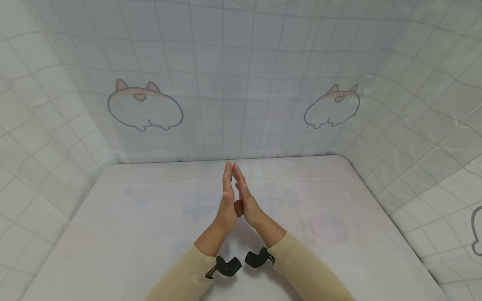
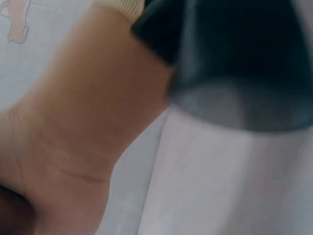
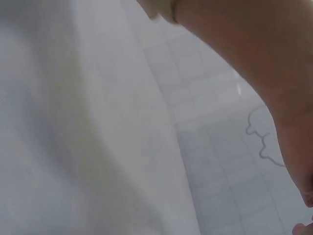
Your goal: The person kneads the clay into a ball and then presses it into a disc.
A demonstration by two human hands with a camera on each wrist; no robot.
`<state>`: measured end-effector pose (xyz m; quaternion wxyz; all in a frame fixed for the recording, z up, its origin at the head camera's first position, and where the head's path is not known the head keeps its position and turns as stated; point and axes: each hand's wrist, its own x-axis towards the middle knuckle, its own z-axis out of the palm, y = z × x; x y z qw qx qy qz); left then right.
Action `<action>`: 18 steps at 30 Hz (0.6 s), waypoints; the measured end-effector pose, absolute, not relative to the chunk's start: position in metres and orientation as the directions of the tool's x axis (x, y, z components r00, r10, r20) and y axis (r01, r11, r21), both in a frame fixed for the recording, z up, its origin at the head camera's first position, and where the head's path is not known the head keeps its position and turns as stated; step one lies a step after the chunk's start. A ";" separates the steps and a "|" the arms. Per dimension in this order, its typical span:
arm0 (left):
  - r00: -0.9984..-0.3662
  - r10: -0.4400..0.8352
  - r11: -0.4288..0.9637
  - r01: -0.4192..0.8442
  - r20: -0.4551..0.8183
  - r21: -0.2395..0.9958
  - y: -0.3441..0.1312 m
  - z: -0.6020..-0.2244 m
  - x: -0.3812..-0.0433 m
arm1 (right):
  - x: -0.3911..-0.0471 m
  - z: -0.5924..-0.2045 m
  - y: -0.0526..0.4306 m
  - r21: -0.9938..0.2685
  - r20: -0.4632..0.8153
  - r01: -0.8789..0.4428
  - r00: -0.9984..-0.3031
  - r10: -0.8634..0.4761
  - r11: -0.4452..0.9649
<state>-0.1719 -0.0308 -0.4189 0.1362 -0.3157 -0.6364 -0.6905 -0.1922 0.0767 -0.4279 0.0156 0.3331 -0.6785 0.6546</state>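
My left hand (image 1: 226, 207) and right hand (image 1: 251, 207) stand palm to palm above the middle of the table, fingers straight and pointing away, tips meeting. Between the heels of the palms sits a small brown rounded lump (image 1: 239, 208), touched from both sides; its kind cannot be made out and the palms hide part of it. In the left wrist view, a dark brown surface (image 2: 14, 215) shows at the lower left beside the heel of the left hand (image 2: 68, 205). The right wrist view catches only the right hand's edge (image 3: 296, 156), without the lump.
A white table (image 1: 124, 234) with faint pastel prints lies under the hands. Grid-patterned curtains (image 1: 241, 83) with cartoon animal outlines enclose its back and both sides. Black wrist mounts (image 1: 228, 266) sit at the cuffs of the cream sleeves (image 1: 308, 267).
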 end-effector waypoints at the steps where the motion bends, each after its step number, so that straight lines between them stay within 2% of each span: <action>1: -0.763 0.208 -0.139 0.596 0.611 0.791 -0.032 -0.418 -0.173 | -0.191 -0.428 0.075 -0.874 0.464 -0.480 -0.772 -0.435 -0.081; 10: -0.748 0.124 -0.002 0.657 0.652 0.754 -0.041 -0.413 -0.187 | -0.177 -0.423 0.070 -0.846 0.511 -0.523 -0.737 -0.442 -0.105; 18: -0.820 0.088 0.063 0.572 0.566 0.818 -0.050 -0.419 -0.197 | -0.168 -0.408 0.069 -0.791 0.583 -0.602 -0.687 -0.435 -0.111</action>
